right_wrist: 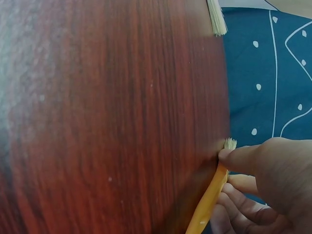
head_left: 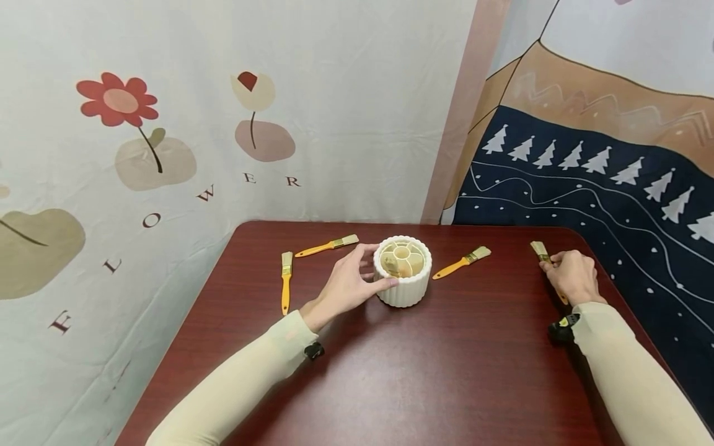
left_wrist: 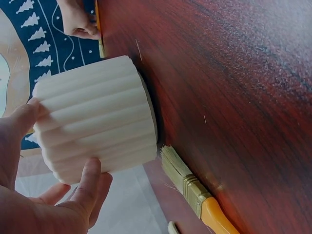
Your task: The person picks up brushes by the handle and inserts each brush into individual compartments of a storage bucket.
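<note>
With your left hand (head_left: 347, 280) gripping the ribbed white holder (head_left: 405, 292), steady it lightly, and let your right hand (head_left: 574, 275), pinching the brush (right_wrist: 207, 200) well to the holder's right, hold firmly just below the bristles.

The left hand (head_left: 350, 280) holds an upright, ribbed white pot (head_left: 406, 293); right (head_left: 574, 276), a brush (head_left: 539, 251).

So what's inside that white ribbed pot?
From above, the white ribbed pot shows a divider insert: a round centre with compartments around it. A darker patch in one is too unclear to name. The pot's near wall covers the lower part inside.
</note>
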A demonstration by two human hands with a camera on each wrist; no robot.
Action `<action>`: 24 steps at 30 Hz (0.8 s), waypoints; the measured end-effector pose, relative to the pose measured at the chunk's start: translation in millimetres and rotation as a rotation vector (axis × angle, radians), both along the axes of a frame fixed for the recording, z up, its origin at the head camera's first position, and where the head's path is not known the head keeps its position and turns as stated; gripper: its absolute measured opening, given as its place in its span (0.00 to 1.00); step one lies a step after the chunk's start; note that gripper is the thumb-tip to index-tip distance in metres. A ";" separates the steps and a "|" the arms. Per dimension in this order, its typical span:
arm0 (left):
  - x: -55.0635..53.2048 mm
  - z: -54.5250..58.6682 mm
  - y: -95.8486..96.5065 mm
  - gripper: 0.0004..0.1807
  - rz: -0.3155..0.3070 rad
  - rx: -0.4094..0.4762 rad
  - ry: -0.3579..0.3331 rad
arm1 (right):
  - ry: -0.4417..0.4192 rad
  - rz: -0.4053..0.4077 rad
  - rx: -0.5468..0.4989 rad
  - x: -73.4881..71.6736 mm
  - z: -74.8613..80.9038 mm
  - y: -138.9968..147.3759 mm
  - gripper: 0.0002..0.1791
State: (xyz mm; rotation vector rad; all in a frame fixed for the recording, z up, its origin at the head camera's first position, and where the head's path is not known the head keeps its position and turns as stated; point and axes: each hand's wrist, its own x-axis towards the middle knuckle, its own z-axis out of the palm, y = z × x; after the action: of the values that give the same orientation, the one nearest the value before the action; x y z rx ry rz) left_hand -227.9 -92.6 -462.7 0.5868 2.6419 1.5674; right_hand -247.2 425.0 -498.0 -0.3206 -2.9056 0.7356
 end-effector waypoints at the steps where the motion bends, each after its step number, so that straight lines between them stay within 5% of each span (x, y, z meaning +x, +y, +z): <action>1: -0.4 -0.2 -0.1 0.45 0.000 0.002 0.001 | 0.003 0.002 -0.005 -0.4 0.1 0.1 0.24; 24: 0.2 -0.6 -1.1 0.46 -0.012 0.023 0.008 | 0.077 -0.010 -0.048 -0.6 -0.8 -10.2 0.22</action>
State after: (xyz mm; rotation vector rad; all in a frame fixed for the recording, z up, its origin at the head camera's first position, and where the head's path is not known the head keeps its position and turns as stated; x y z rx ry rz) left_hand -227.7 -93.7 -463.3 0.6106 2.6242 1.5973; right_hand -247.8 414.9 -498.8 -0.3050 -2.8157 0.7982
